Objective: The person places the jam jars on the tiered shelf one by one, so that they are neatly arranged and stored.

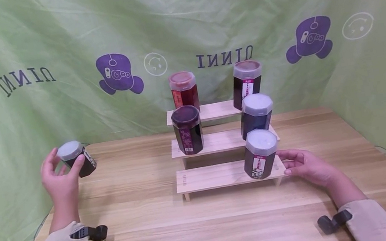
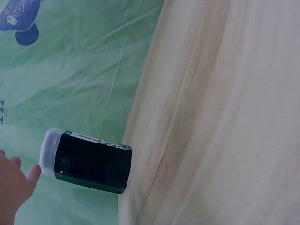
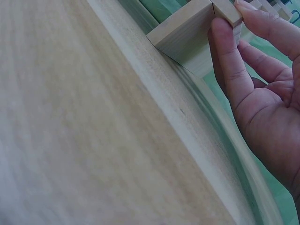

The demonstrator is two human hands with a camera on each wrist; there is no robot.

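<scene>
My left hand [image 1: 61,181] grips a dark jar with a white lid [image 1: 88,164] near the lid, thumb on one side and fingers on the other. The jar tilts a little above the left part of the table; in the left wrist view the dark jar [image 2: 93,161] shows its label edge-on. My right hand [image 1: 308,165] pinches the right end of the lowest step of a wooden three-step stand [image 1: 209,178]. In the right wrist view, thumb and fingers [image 3: 229,61] close on the step's corner. Next to that hand, a white-lidded jar [image 1: 260,160] stands on the lowest step.
On the middle step stand a dark-lidded jar [image 1: 188,131] at left and a white-lidded jar [image 1: 256,114] at right. The top step bears a red jar [image 1: 184,92] and a dark jar [image 1: 246,84]. A green printed cloth [image 1: 192,19] hangs behind the wooden table [image 1: 196,238].
</scene>
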